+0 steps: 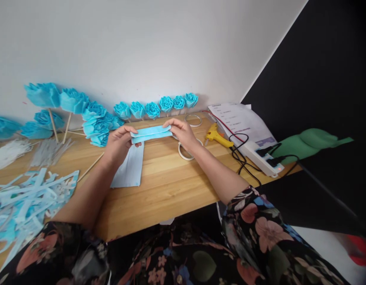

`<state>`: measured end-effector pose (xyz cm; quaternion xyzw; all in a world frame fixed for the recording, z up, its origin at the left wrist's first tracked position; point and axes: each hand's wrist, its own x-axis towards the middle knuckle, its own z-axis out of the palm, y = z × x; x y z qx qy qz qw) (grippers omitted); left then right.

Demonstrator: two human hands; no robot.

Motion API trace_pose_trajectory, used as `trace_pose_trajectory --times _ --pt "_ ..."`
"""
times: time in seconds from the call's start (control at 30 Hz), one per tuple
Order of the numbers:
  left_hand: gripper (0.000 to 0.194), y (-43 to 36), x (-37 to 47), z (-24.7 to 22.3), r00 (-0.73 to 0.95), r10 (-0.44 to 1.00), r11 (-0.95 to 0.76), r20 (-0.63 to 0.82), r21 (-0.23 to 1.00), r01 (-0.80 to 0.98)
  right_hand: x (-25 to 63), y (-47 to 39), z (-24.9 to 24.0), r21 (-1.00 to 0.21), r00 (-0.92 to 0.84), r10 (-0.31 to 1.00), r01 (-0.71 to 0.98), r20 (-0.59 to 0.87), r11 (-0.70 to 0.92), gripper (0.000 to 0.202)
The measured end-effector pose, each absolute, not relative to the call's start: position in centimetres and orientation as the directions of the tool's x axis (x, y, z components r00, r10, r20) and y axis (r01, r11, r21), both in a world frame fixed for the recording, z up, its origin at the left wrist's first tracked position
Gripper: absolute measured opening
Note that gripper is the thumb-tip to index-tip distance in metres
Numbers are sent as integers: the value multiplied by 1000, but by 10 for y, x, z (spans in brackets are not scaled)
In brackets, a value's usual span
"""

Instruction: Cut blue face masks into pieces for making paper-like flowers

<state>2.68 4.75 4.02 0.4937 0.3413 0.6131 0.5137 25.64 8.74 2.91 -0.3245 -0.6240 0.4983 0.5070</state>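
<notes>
A folded light-blue strip of sheet material (151,133) is stretched between my two hands above the wooden table. My left hand (121,142) pinches its left end, and my right hand (183,132) pinches its right end. Beneath my left hand a flat pale-blue sheet (129,168) lies on the table. A white ring (186,158) lies under my right wrist, partly hidden by it.
Blue flowers (137,109) line the wall. At left lie cut strips (31,206), thin white wires (49,151) and a stick (90,167). On the right are a yellow glue gun (218,136), papers (242,120), a power strip (260,158) with cables and a green object (307,144).
</notes>
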Motion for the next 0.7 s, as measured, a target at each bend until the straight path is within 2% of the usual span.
trace_pose_trajectory --times 0.1,0.23,0.33,0.43,0.53,0.63,0.7 --pt "2 47 26 40 7 966 -243 257 923 -299 257 86 30 -955 -283 912 -75 297 287 21" --pt "4 47 26 40 -3 970 -233 243 926 -299 258 85 32 -949 -313 897 -127 313 287 25" --pt "11 46 26 40 5 967 -244 256 928 -281 256 84 33 -952 -290 907 -69 305 298 32" --pt "21 47 27 38 -26 958 -284 285 932 -225 254 84 31 -940 -259 906 -19 334 341 31" --pt "17 49 28 34 -54 958 -288 283 947 -142 254 87 28 -928 -245 899 -14 364 372 33" --pt "39 52 26 31 -42 958 -286 283 954 -87 256 91 26 -927 -234 900 -15 369 376 43" --pt "43 55 24 30 -40 958 -285 283 957 -49 257 92 25 -926 -214 906 19 364 377 45"
